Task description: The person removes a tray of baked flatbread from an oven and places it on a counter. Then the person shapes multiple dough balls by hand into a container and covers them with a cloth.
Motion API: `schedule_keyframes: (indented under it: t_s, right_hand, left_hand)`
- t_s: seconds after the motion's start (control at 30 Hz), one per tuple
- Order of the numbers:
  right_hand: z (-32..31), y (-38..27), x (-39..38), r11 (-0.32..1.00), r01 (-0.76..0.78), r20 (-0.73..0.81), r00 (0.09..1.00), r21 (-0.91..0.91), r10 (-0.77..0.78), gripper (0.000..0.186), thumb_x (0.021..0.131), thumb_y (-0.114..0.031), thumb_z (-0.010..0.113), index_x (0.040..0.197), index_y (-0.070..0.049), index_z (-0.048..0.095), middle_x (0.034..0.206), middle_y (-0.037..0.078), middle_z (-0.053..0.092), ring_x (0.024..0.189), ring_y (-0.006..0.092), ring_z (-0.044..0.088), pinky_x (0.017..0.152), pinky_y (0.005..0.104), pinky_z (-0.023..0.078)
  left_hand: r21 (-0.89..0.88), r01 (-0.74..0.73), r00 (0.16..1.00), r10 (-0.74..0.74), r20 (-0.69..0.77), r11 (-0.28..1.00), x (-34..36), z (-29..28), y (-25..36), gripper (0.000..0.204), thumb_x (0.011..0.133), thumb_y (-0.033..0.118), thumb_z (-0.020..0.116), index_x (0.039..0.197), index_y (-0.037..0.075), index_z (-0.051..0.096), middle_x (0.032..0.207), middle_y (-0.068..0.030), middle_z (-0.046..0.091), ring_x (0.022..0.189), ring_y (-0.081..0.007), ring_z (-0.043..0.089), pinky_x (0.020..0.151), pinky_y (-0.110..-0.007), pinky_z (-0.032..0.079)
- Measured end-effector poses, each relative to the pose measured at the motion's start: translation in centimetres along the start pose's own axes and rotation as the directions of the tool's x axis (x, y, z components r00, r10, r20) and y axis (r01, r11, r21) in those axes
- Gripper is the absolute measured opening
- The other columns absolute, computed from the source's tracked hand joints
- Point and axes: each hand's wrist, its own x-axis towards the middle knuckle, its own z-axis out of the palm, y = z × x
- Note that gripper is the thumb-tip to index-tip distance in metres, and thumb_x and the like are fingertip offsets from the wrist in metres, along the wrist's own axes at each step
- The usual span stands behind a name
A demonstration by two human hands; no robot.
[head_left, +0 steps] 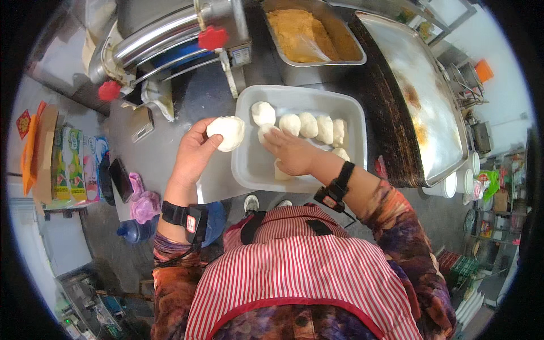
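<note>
Between thumb and fingers, my left hand (195, 148) grips a flattened round of pale dough (226, 134) just beyond the left rim of a white plastic tray (238, 153). My right hand (293, 152) reaches over this tray with its fingers stretched out. Its fingertips rest at a small dough ball (265, 133), which they partly cover. Another dough ball (263, 113) lies behind that one. A row of several dough pieces (308, 125) runs to the right. Nearer me, a dough piece (281, 171) shows partly under my hand, and one more (341, 153) sits beside my wrist.
Behind the tray stands a metal pan of orange-brown filling (300, 34) with a clear plastic bag in it. A large metal griddle (416, 96) is on the right. A roller machine (170, 42) with red knobs occupies the far left. A pink cloth (144, 199) hangs by the table's left edge.
</note>
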Motion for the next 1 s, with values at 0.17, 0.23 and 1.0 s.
schedule_keyframes:
  t_s: [0.17, 0.23, 1.0]
  right_hand:
    - [-1.5, 2.0, 1.6, 0.454, -0.281, 0.170, 0.948, 0.846, 0.270, 0.059, 0.087, -0.033, 0.056, 0.130, 0.006, 0.045, 0.138, 0.020, 0.042, 0.120, 0.0307, 0.050, 0.097, 0.0428, 0.042]
    - [-2.7, 1.8, 1.6, 0.062, -0.269, 0.224, 0.891, 0.961, 0.394, 0.063, 0.087, -0.040, 0.057, 0.131, 0.004, 0.044, 0.134, 0.019, 0.047, 0.114, 0.0285, 0.054, 0.090, 0.0420, 0.046]
    - [-7.7, -7.1, 2.2, 0.515, 0.038, -0.325, 0.815, 0.856, 0.479, 0.035, 0.085, -0.003, 0.056, 0.120, -0.003, 0.056, 0.115, 0.014, 0.061, 0.105, 0.0248, 0.059, 0.087, 0.0333, 0.048]
  left_hand:
    - [-0.043, 0.022, 0.999, -0.024, -0.045, 0.999, -2.4, -1.0, -0.6, 0.035, 0.084, -0.001, 0.061, 0.118, 0.000, 0.055, 0.109, -0.0056, 0.062, 0.098, -0.0126, 0.059, 0.087, -0.027, 0.047]
    - [-0.020, 0.010, 0.999, -0.011, -0.042, 1.000, -2.8, -0.5, -1.0, 0.039, 0.083, -0.001, 0.062, 0.121, 0.000, 0.053, 0.112, -0.0058, 0.061, 0.101, -0.0141, 0.058, 0.089, -0.029, 0.046]
    - [-0.148, 0.273, 0.940, -0.231, 0.251, 0.951, -0.9, 2.5, 0.6, 0.050, 0.091, 0.013, 0.055, 0.137, 0.006, 0.038, 0.124, -0.0094, 0.052, 0.104, -0.0210, 0.059, 0.074, -0.033, 0.057]
